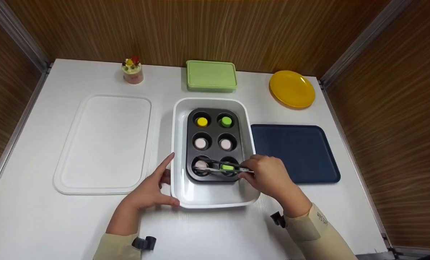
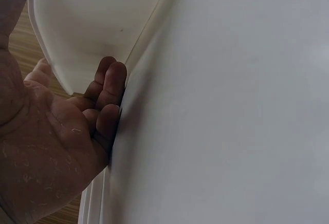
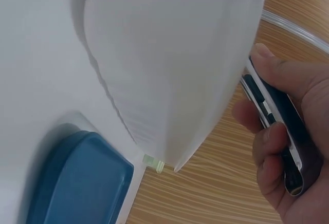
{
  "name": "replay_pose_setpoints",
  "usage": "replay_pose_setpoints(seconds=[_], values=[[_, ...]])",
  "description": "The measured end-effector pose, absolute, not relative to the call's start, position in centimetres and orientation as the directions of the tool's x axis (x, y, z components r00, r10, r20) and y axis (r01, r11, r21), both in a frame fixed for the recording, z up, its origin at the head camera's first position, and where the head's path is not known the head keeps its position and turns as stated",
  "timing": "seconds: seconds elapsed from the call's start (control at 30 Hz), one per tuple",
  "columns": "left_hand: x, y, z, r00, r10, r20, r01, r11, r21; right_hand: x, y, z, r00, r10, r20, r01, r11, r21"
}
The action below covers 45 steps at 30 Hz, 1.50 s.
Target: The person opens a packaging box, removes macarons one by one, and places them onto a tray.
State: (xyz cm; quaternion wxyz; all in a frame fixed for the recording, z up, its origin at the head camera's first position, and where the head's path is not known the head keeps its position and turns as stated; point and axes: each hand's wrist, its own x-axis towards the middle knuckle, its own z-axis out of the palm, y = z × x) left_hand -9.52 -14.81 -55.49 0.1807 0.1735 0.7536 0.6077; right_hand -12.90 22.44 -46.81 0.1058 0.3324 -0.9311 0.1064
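My right hand [image 1: 267, 171] grips metal tongs [image 3: 280, 126] by the handle over the right rim of a white bin [image 1: 215, 200]. The tongs' arms reach left across a dark muffin tin [image 1: 214, 131] inside the bin. Their tips are at a pale pink round piece [image 1: 201, 165] in the front left cup. A green piece [image 1: 227, 167] in the front right cup is partly covered by the tongs. My left hand [image 1: 149, 191] rests against the bin's left wall, fingers spread and the thumb at the front corner.
Other cups hold a yellow piece [image 1: 202, 122], a green one and two pale pink ones. Left lies a white tray [image 1: 106, 144]; right, a navy tray [image 1: 298, 153]. Behind stand a dessert cup [image 1: 132, 74], a green lidded box [image 1: 211, 75] and a yellow plate [image 1: 292, 89].
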Motion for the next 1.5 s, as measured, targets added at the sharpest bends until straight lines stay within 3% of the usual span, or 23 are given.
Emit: replay_pose_setpoints(seconds=[0.43,1.2,1.5], values=[[-9.4,-14.9,-55.2,-0.873,0.482,-0.074,0.031,0.206,0.978,-12.9,22.9,-47.2,-0.715,-0.648,0.264,-0.692,0.71,-0.13],[-9.5,-14.9,-55.2,-0.876,0.477,-0.072,0.032,0.205,0.978,-12.8,24.9,-45.4,-0.657,-0.612,0.44,-0.731,0.659,-0.175],[-9.5,-14.9,-55.3,-0.873,0.483,-0.063,0.046,0.211,0.976,-13.1,27.0,-44.2,-0.67,-0.572,0.473,-0.711,0.677,-0.189]])
